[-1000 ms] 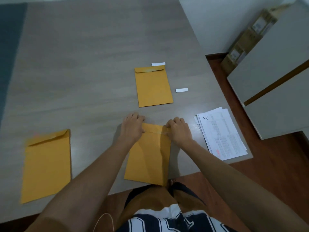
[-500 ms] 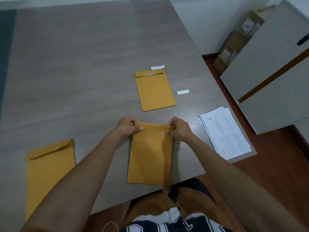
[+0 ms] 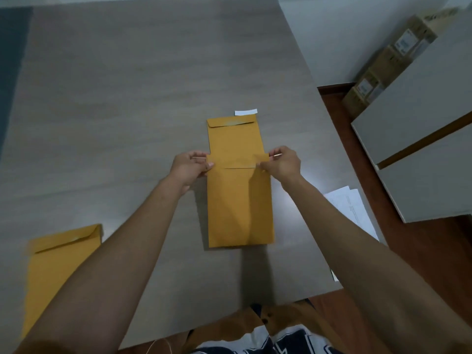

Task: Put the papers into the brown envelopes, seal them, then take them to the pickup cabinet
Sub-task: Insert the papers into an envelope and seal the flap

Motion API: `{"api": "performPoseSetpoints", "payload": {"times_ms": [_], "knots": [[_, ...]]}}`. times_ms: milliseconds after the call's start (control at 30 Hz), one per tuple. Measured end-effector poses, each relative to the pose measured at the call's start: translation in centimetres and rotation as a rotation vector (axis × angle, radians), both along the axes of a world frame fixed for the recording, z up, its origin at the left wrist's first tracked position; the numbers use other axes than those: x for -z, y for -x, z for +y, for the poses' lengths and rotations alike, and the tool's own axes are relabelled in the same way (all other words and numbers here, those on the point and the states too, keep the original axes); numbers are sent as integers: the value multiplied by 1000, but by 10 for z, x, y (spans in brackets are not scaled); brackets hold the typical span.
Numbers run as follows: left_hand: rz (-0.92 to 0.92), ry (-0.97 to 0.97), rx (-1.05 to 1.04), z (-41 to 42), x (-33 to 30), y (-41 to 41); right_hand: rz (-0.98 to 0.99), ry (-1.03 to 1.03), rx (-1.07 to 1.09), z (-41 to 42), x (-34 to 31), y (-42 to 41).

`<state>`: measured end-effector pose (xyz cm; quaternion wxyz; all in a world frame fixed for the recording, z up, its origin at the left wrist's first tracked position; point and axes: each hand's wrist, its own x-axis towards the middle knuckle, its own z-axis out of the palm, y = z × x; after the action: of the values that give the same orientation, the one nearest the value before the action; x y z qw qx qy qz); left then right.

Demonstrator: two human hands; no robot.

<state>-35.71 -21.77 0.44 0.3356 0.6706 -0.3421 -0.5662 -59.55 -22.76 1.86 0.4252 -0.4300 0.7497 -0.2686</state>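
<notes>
Holding the envelope (image 3: 240,200) by its two top corners, the left hand (image 3: 190,166) and the right hand (image 3: 282,163) pinch the folded flap, near the table's (image 3: 127,98) front edge. It looks light, thin and easy to bend, so gripping both corners seems wise. Another envelope (image 3: 233,135) lies just behind.

- The envelope (image 3: 240,205) I pinch at its top corners is matt brown kraft paper, smooth, with soft creases.
- My table (image 3: 127,98) has a grey wood-grain top with a dull sheen.
- The printed sheets (image 3: 355,210) are thin white paper.
- The boxes (image 3: 388,60) by the wall look like plain cardboard.
- The cabinet (image 3: 421,139) panels are smooth, matt grey.
</notes>
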Motion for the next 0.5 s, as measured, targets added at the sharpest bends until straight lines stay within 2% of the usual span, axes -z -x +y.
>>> {"api": "performPoseSetpoints", "payload": {"times_ms": [233,500], "knots": [[-120,76,-108,-85,0,16,67,21,-9,-91,-7,-2],[-344,51,-199,-147,28,17,119,54,-52,-160,21,-16]]}}
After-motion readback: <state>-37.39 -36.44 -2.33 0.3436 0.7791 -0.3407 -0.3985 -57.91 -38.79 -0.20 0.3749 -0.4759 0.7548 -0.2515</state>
